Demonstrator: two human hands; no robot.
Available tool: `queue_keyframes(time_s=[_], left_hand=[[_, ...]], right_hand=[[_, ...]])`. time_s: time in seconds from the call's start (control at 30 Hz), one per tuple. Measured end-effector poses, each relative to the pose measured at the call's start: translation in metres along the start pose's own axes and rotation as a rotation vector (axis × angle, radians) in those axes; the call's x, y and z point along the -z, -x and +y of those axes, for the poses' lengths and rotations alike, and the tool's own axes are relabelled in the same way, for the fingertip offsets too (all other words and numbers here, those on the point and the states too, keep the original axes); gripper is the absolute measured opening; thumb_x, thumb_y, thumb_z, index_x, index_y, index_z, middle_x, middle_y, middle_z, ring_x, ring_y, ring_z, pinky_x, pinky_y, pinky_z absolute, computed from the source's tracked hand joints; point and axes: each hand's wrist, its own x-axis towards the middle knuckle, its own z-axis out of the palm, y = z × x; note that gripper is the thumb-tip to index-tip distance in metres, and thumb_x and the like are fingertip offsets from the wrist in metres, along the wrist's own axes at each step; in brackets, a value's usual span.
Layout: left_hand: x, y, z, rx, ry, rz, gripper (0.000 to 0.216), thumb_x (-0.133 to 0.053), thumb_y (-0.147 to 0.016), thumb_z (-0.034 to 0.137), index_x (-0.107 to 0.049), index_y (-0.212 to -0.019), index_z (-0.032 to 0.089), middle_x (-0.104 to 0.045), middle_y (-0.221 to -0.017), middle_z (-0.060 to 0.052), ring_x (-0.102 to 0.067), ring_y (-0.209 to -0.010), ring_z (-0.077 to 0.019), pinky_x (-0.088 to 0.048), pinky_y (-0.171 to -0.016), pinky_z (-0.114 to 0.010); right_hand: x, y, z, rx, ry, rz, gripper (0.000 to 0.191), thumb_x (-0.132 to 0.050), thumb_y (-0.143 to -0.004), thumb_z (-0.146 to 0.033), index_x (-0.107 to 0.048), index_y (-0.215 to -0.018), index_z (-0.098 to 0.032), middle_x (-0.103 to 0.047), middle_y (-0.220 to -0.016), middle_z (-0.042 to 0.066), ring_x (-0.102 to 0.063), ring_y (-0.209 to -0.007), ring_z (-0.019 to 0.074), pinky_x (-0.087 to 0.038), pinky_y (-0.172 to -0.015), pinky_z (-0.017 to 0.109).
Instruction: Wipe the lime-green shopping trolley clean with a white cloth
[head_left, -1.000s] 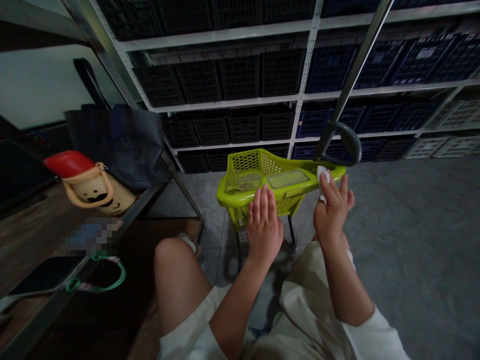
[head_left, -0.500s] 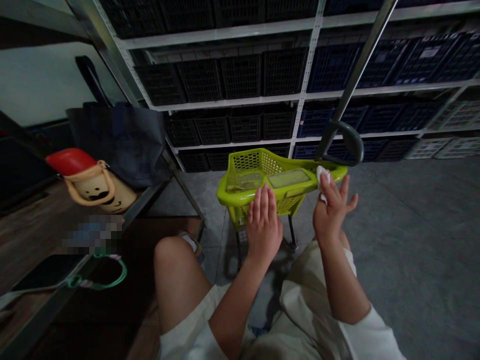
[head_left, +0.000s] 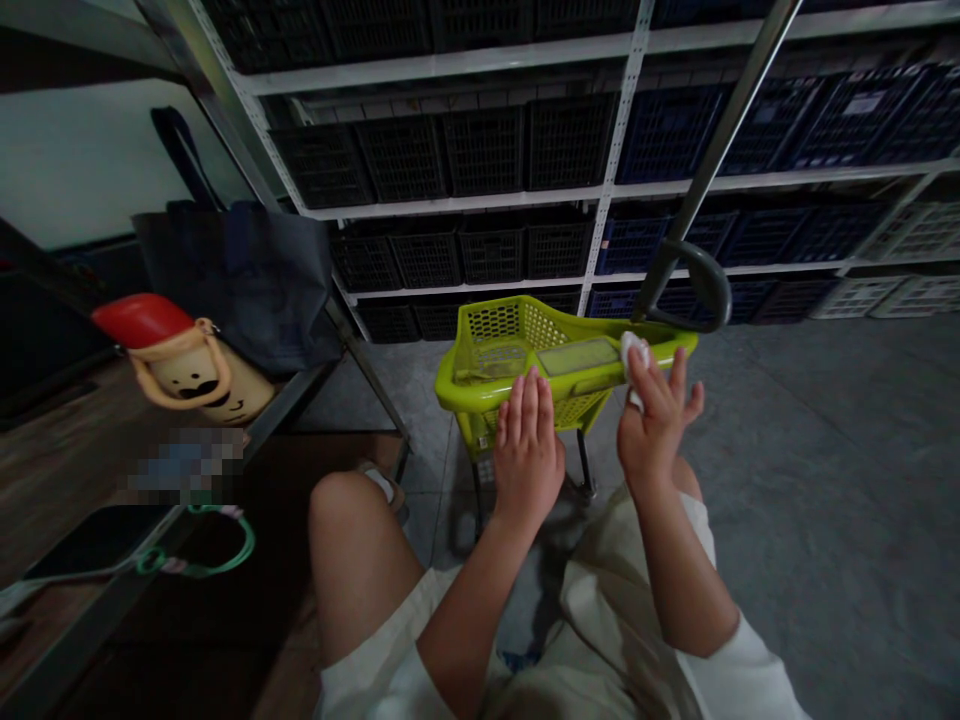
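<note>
A lime-green plastic shopping cart basket [head_left: 491, 393] on dark legs stands in front of my knees, with a grey loop handle and a metal pole at its right end. My left hand [head_left: 529, 445] lies against the near rim, fingers stretched out and close together, holding nothing. At the rim's right part, my right hand [head_left: 656, 415] pinches a crumpled white wipe [head_left: 634, 352] against the green plastic; its outer fingers are spread. A pale rectangular panel [head_left: 577, 356] sits in the basket's top between the hands.
On the left, a table [head_left: 45, 440] bears a red-capped bottle [head_left: 202, 375] with a cartoon face, a dark bag [head_left: 247, 290], a phone [head_left: 97, 540] and a green cord [head_left: 244, 545]. Shelves of black crates [head_left: 484, 150] and blue crates [head_left: 667, 135] stand behind the cart.
My right hand has slid a little to the left along the rim with the white wipe. My left hand stays in place on the near rim.
</note>
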Motion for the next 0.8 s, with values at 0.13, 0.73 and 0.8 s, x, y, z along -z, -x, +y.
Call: queue_keyframes(time_s=[0.13,0.73,0.8], left_hand=[[-0.002,-0.001,0.004,0.023,0.001,0.017,0.071,-0.048,-0.091,0.016,-0.023,-0.156,0.005,-0.031,-0.163,-0.018,-0.018,-0.154,-0.0264,-0.027,-0.123,-0.046],[-0.003,-0.001,0.005,0.032,0.033,0.022,0.072,-0.045,-0.092,0.015,-0.018,-0.157,0.006,-0.032,-0.162,-0.019,-0.021,-0.154,-0.0263,-0.027,-0.123,-0.047],[-0.005,-0.001,0.004,0.035,0.025,0.031,0.069,-0.043,-0.094,0.015,-0.018,-0.157,0.007,-0.034,-0.161,-0.019,-0.024,-0.153,-0.0252,-0.029,-0.122,-0.047]], right_hand=[[0.002,-0.001,-0.004,-0.088,0.005,0.001,0.071,-0.038,-0.08,-0.01,-0.048,-0.147,-0.03,-0.053,-0.15,0.006,-0.022,-0.154,0.0296,-0.023,-0.114,0.063],[0.004,-0.001,-0.019,-0.016,-0.007,-0.087,0.077,-0.039,-0.076,-0.008,-0.043,-0.15,-0.029,-0.049,-0.154,0.006,-0.019,-0.154,0.0284,-0.022,-0.115,0.059],[0.006,0.009,-0.043,0.126,-0.032,-0.192,0.079,-0.039,-0.075,-0.007,-0.04,-0.151,-0.03,-0.048,-0.155,0.004,-0.017,-0.155,0.0256,-0.018,-0.118,0.055]])
